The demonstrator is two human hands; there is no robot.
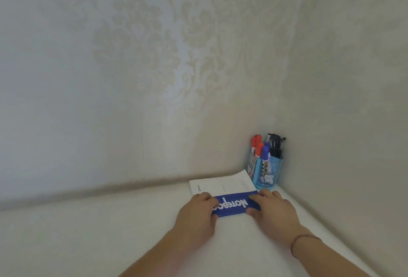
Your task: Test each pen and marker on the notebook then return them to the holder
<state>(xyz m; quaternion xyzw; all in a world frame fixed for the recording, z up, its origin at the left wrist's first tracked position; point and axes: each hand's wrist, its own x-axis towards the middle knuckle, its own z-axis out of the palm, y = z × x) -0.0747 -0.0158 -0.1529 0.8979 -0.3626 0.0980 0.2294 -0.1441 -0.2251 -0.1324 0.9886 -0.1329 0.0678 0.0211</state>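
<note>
I had both hands on the notebook (223, 197), which lay closed on the worktop (110, 232) just in front of the holder (268, 177). My left hand (196, 217) gripped its near-left corner, fingers (206, 198) curled over the blue cover; my right hand (273, 212) pinched the near-right edge, thumb under, fingers on top. I judged that grip was meant to steady and open it before any testing. The pens (276, 146) and markers (260, 150) stood upright in the holder, tucked into the wall corner beyond the notebook, untouched.
</note>
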